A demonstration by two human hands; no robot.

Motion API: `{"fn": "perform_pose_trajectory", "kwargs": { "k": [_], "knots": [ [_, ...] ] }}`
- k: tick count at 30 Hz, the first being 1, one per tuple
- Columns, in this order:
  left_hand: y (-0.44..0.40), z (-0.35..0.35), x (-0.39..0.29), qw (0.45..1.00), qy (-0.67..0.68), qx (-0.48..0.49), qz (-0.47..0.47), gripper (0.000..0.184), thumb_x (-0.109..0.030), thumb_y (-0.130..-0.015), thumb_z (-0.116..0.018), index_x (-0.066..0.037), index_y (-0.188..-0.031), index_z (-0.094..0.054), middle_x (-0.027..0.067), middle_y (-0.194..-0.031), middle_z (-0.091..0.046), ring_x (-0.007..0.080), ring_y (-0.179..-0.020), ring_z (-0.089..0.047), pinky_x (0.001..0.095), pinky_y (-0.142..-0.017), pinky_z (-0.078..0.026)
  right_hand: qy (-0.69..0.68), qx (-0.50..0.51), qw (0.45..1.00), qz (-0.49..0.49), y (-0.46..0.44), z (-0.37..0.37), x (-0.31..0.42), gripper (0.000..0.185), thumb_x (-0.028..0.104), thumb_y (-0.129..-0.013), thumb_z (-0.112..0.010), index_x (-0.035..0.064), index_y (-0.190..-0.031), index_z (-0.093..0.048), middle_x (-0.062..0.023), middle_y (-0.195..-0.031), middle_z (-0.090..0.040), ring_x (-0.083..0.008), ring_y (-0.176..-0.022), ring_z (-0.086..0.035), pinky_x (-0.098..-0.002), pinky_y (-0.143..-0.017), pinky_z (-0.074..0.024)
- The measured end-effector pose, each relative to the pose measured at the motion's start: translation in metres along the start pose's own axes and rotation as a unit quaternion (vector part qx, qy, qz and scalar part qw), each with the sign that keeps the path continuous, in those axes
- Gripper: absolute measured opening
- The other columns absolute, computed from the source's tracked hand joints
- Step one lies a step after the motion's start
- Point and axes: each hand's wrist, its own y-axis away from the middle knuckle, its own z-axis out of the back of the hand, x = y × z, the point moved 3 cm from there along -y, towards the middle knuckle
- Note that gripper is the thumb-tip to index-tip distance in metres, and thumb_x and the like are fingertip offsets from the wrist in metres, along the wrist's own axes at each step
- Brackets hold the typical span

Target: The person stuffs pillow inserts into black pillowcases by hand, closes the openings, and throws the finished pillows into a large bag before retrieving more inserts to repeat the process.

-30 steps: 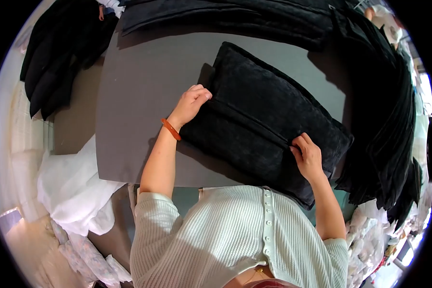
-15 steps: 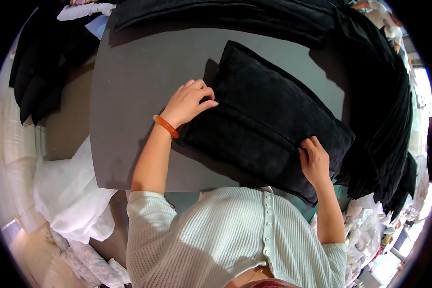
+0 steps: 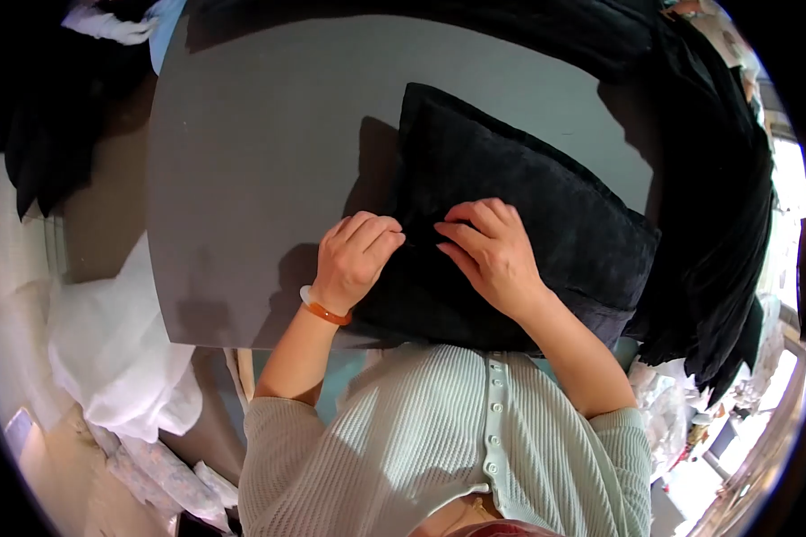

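- So a black velvety cushion cover [image 3: 546, 201] is laid at a slant on the grey table [image 3: 260, 161], right of the middle, with its near side just by the person's pale ribbed button-up top [image 3: 421, 421].
- The cover's left edge is gripped by the left hand [image 3: 354, 264], fingers bunched together, knuckles up.
- The right hand [image 3: 493, 255] is held just beside it, over the cover, with thumb and fingertips nearly together. Whether any fabric is actually pinched there can't be told, it's all black on black.
- The two hands are kept apart by a small gap, fingertips pointed at each other.
- An orange bangle [image 3: 330, 313] with a whitish section is worn on the left wrist.
- The table's far edge is covered by more black fabric [image 3: 510, 22], and a big heap of black cloth [image 3: 716, 224] is draped down the right side.
- Off to the left, a white sheer cloth [image 3: 121, 345] is bunched up beside the table, with patterned bundles [image 3: 161, 474] piled below it.
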Motion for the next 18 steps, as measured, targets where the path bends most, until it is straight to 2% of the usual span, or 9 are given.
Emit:
{"fn": "perform_pose_trajectory", "kwargs": {
  "k": [2, 6, 10, 12, 13, 15, 16, 18],
  "knots": [
    [0.030, -0.010, 0.011, 0.998, 0.003, 0.003, 0.066, 0.016, 0.003, -0.067, -0.072, -0.003, -0.077, -0.061, 0.0054, -0.084, -0.062, 0.0248, -0.074, -0.061, 0.0347, -0.061, -0.051, -0.029, 0.021, 0.999, -0.007, 0.008, -0.017, 0.000, 0.018, 0.008, -0.075, -0.070, 0.0065, -0.093, -0.067, -0.0030, -0.097, -0.059, -0.0208, -0.092, -0.054, -0.0340, -0.079, -0.0428],
    [0.040, -0.014, 0.018, 0.987, 0.072, -0.021, 0.143, 0.018, 0.004, -0.068, -0.073, -0.004, -0.082, -0.065, 0.0067, -0.088, -0.061, 0.0250, -0.079, -0.061, 0.0337, -0.065, -0.051, 0.014, 0.052, 0.998, -0.017, 0.010, -0.028, 0.005, 0.020, 0.009, -0.073, -0.072, 0.0053, -0.092, -0.066, -0.0036, -0.098, -0.059, -0.0216, -0.094, -0.055, -0.0345, -0.083, -0.0432],
    [0.027, -0.005, 0.018, 0.978, 0.134, -0.008, 0.161, 0.016, 0.000, -0.071, -0.073, -0.004, -0.086, -0.067, 0.0070, -0.089, -0.061, 0.0246, -0.083, -0.060, 0.0338, -0.068, -0.050, 0.064, 0.072, 0.994, -0.041, 0.002, -0.021, 0.015, 0.023, 0.012, -0.069, -0.076, 0.0058, -0.088, -0.065, -0.0041, -0.099, -0.058, -0.0223, -0.094, -0.054, -0.0351, -0.083, -0.0431],
    [0.022, -0.007, 0.019, 0.964, 0.160, 0.079, 0.199, 0.011, -0.005, -0.075, -0.071, -0.003, -0.086, -0.068, 0.0065, -0.087, -0.060, 0.0243, -0.084, -0.059, 0.0343, -0.071, -0.049, 0.077, 0.069, 0.993, -0.049, 0.003, -0.018, 0.017, 0.024, 0.013, -0.069, -0.076, 0.0061, -0.088, -0.064, -0.0042, -0.099, -0.057, -0.0224, -0.095, -0.053, -0.0352, -0.083, -0.0431],
    [0.018, -0.004, 0.021, 0.963, 0.161, 0.077, 0.200, 0.011, -0.005, -0.075, -0.071, -0.003, -0.086, -0.068, 0.0065, -0.087, -0.060, 0.0243, -0.084, -0.059, 0.0343, -0.071, -0.049, 0.086, 0.065, 0.993, -0.056, 0.002, -0.018, 0.018, 0.025, 0.014, -0.068, -0.077, 0.0064, -0.088, -0.064, -0.0043, -0.099, -0.057, -0.0225, -0.095, -0.053, -0.0352, -0.082, -0.0430],
    [0.011, -0.002, 0.026, 0.957, 0.088, 0.142, 0.236, 0.008, -0.008, -0.078, -0.070, -0.003, -0.084, -0.068, 0.0058, -0.084, -0.059, 0.0241, -0.082, -0.058, 0.0346, -0.071, -0.049, 0.085, 0.056, 0.993, -0.060, 0.004, -0.018, 0.020, 0.027, 0.014, -0.067, -0.077, 0.0065, -0.089, -0.064, -0.0044, -0.100, -0.057, -0.0227, -0.095, -0.053, -0.0352, -0.082, -0.0431],
    [0.006, 0.001, 0.024, 0.957, 0.088, 0.142, 0.237, 0.008, -0.008, -0.078, -0.070, -0.003, -0.084, -0.068, 0.0058, -0.084, -0.059, 0.0241, -0.082, -0.058, 0.0346, -0.071, -0.049, 0.083, 0.045, 0.993, -0.067, 0.005, -0.017, 0.021, 0.028, 0.013, -0.067, -0.077, 0.0066, -0.090, -0.063, -0.0045, -0.101, -0.056, -0.0230, -0.096, -0.052, -0.0352, -0.081, -0.0431],
    [-0.004, 0.003, 0.019, 0.962, 0.156, 0.138, 0.177, 0.005, -0.008, -0.078, -0.069, -0.004, -0.081, -0.068, 0.0052, -0.083, -0.058, 0.0236, -0.082, -0.057, 0.0352, -0.070, -0.048, 0.075, 0.036, 0.994, -0.070, 0.006, -0.017, 0.020, 0.029, 0.013, -0.066, -0.077, 0.0068, -0.091, -0.063, -0.0045, -0.101, -0.056, -0.0233, -0.096, -0.052, -0.0352, -0.081, -0.0430]
  ]
}}
